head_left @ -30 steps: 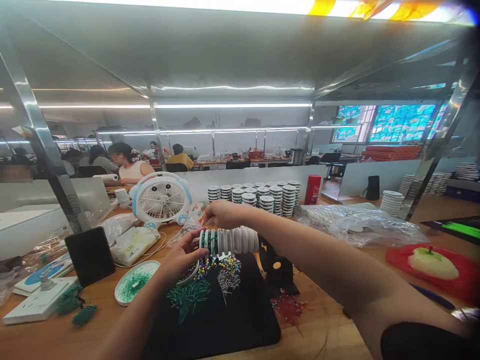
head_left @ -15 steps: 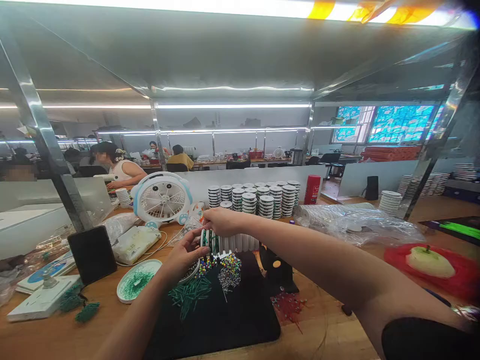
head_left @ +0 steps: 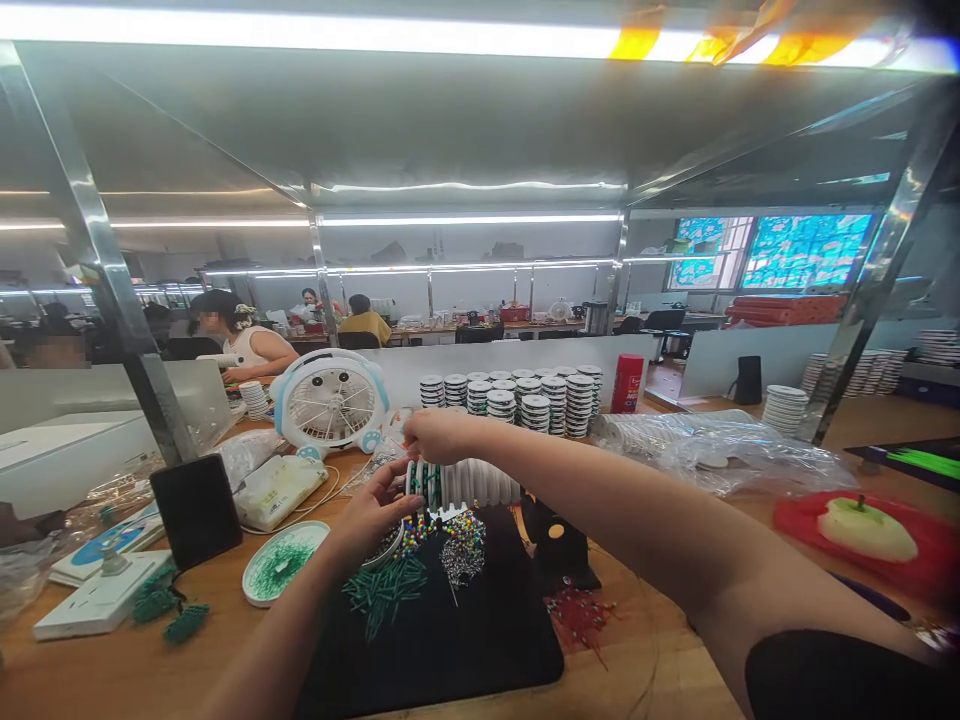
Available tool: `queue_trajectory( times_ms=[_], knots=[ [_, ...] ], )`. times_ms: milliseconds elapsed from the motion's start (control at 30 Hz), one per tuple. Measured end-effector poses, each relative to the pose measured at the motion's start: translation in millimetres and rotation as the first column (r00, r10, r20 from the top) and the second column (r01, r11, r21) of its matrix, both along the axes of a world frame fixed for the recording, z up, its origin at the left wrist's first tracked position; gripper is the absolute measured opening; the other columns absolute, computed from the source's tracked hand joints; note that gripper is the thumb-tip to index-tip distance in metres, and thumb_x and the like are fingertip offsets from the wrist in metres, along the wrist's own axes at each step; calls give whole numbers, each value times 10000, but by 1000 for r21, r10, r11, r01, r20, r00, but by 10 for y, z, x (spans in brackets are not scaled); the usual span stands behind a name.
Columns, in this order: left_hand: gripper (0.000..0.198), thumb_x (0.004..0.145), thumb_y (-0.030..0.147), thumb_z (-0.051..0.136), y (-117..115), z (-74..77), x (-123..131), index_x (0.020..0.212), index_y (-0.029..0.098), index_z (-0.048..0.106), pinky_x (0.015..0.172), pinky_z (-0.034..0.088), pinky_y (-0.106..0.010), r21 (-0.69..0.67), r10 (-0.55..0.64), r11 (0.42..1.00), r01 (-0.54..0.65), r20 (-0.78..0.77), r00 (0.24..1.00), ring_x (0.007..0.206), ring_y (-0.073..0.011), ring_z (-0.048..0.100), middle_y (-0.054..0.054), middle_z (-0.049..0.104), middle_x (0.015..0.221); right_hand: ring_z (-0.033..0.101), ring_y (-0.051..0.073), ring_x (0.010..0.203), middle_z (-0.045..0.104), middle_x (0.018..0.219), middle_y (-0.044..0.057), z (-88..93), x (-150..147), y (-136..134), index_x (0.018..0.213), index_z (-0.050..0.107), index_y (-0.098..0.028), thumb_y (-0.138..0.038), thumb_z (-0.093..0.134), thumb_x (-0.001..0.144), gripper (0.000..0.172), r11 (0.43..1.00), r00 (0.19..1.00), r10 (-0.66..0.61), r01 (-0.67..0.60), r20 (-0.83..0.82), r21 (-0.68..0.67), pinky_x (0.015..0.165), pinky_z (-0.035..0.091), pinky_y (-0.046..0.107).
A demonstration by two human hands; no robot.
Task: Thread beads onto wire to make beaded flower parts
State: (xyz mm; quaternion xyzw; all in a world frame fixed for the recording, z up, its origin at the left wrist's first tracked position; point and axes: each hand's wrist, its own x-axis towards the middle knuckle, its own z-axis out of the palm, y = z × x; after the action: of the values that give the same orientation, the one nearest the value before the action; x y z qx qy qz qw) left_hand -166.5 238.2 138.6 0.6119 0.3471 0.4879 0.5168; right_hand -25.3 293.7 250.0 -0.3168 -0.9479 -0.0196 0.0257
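Note:
My left hand (head_left: 381, 505) is closed round the left end of a horizontal row of white spools (head_left: 480, 483), some wound with green. Just above that end is my right hand (head_left: 435, 436), its fingers pinched; what they hold is too small to make out. Below the spools, a black mat (head_left: 442, 650) bears green tube-like pieces (head_left: 386, 590), multicoloured beads (head_left: 469, 527) and silvery small parts (head_left: 461, 562). A round dish (head_left: 386, 545) is partly hidden by my left hand and wrist.
A white dish (head_left: 251, 590) with green bits lies left. Behind stand a fan (head_left: 330, 405), stacked spools (head_left: 535, 412) and a red can (head_left: 627, 383). Red pieces (head_left: 581, 612) and an apple (head_left: 866, 528) on red wrap are at right. A person (head_left: 259, 350) sits beyond.
The whole view has shifted slightly, with the bench lying a little further right in it. Both hands stay at the left end of the spools; my right hand has dipped slightly towards them.

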Motion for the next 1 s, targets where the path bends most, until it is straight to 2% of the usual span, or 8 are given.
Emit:
queue_trajectory(
  times_ms=[267,433,533,700,800,900,967,1000],
  knots=[
    [539,707,322,691,10,-12,12,1175,192,456,880,422,-363,6,-34,999,34,24,999,1064,-258,536,-100,604,1121,578,158,737,676,852,101,-33,-35,0,877,659,-101,-163,490,786,201,1000,999,30,-30,23,-3,581,384,226],
    [531,693,340,700,6,-26,5,1156,205,478,879,414,-357,16,21,1000,-20,-13,1000,1079,-267,522,-91,566,1185,588,197,760,659,882,147,-19,-81,-91,843,656,-79,-127,532,735,171,997,996,61,-64,64,52,608,410,257],
    [553,714,349,680,-11,-30,-3,1190,197,445,891,406,-373,4,29,1000,-29,-42,999,1062,-272,533,-91,604,1111,590,201,730,656,863,152,-16,-78,-149,808,646,-69,-88,543,699,151,990,989,99,-109,114,89,606,424,270],
    [570,722,362,669,-27,-25,-1,1203,185,419,904,395,-385,5,32,999,-32,-67,997,1039,-274,551,-84,634,1040,585,206,791,634,932,158,-85,-48,-186,886,597,-61,-44,521,708,194,975,982,137,-157,131,154,651,440,284],
    [579,721,363,670,-34,-14,9,1209,181,417,907,392,-376,5,57,998,-57,-85,995,1040,-270,550,-92,621,1077,571,201,851,608,982,159,-63,-47,-175,926,557,-77,-42,496,757,184,975,992,114,-121,46,187,708,440,288],
    [575,720,355,671,-40,3,17,1209,183,421,902,404,-376,2,33,999,-33,-66,997,1045,-271,547,-103,589,1139,546,200,903,577,1025,167,101,0,-245,977,511,-72,-58,432,818,178,967,977,46,9,-209,256,742,426,289],
    [576,713,355,675,-41,18,16,1203,178,429,901,410,-380,-2,20,1000,-20,-58,998,1055,-276,540,-105,582,1149,544,183,881,590,983,143,211,97,-399,981,501,-76,-76,398,842,173,970,927,17,75,-375,231,726,418,272],
    [576,706,359,681,-39,26,14,1196,177,438,902,411,-379,-2,25,1000,-26,-65,998,1070,-279,530,-104,582,1150,550,171,849,604,936,119,228,165,-506,962,510,-87,-89,398,844,163,982,916,13,64,-401,178,703,415,259]
  ],
)
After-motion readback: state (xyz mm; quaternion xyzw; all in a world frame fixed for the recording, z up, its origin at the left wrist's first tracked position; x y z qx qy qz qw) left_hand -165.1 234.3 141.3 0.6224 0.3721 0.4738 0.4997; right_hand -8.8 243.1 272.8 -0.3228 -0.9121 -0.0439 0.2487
